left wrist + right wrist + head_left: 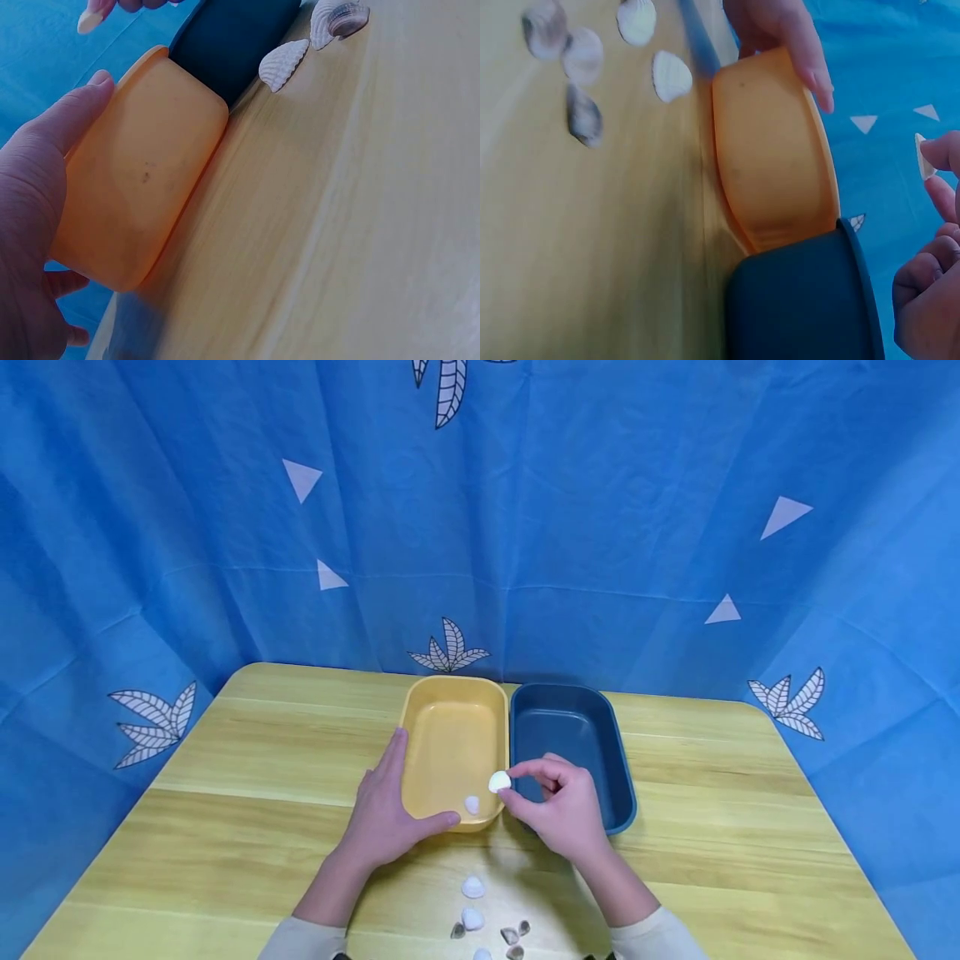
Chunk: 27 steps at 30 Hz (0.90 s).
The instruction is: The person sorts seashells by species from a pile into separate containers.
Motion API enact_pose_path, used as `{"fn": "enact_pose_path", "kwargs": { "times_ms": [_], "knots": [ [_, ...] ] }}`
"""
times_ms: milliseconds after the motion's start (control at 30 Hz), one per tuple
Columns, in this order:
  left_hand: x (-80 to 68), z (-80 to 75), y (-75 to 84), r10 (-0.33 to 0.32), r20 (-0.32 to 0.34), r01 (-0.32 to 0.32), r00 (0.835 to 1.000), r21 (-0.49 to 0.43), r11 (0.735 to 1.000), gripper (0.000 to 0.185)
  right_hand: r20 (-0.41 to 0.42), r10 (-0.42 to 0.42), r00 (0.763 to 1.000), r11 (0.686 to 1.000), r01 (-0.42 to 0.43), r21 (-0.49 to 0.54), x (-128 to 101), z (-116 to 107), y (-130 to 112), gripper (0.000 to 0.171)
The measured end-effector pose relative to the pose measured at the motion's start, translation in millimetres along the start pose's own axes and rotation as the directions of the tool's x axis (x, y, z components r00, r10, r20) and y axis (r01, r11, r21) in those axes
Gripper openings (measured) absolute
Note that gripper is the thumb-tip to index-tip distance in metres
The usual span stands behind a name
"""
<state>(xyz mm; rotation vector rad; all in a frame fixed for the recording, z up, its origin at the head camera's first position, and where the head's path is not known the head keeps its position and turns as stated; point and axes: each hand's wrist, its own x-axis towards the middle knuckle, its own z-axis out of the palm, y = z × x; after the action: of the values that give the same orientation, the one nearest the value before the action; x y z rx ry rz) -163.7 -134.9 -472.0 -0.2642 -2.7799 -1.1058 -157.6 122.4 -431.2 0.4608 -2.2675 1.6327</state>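
Note:
My right hand (pixel 558 802) pinches a white seashell (pixel 499 782) between thumb and index finger, over the near right rim of the yellow tray (pixel 453 739). The right wrist view shows this shell (pixel 923 156) edge-on at the fingertips. My left hand (pixel 386 814) rests at the tray's near left corner, its fingers stretched along the left side and its thumb at the near rim. Inside the tray, near the front, lies another white shell (pixel 472 805). A dark blue tray (pixel 558 722) stands right beside the yellow one, partly hidden behind my right hand.
On the wooden table (pixel 735 827), in front of the trays, lie white shells (pixel 472 887) and several smaller brown shells (pixel 509 935). Another white shell (pixel 482 954) is cut off by the lower frame edge. A blue patterned curtain (pixel 600 527) hangs behind the table.

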Motion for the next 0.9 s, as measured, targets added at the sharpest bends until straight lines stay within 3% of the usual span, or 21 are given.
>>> {"fn": "enact_pose_path", "kwargs": {
  "times_ms": [233, 533, 900],
  "knots": [
    [-0.2, 0.4, -0.5, 0.015, -0.004, -0.015, 1.0, 0.005, 1.0, 0.136, -0.013, 0.073, 0.997, 0.997, -0.073, 0.009, 18, 5, 8, 0.02],
    [-0.5, -0.3, 0.0, 0.001, 0.01, -0.001, 1.0, 0.005, 1.0, 0.135, 0.039, 0.209, 0.977, 0.978, -0.209, -0.018, 32, 14, 12, 0.016],
    [0.8, -0.9, 1.1, 0.002, 0.017, -0.002, 1.0, -0.003, 1.0, 0.136, 0.047, 0.268, 0.962, 0.963, -0.269, 0.006, 39, 22, 18, 0.015]
  ]
}}
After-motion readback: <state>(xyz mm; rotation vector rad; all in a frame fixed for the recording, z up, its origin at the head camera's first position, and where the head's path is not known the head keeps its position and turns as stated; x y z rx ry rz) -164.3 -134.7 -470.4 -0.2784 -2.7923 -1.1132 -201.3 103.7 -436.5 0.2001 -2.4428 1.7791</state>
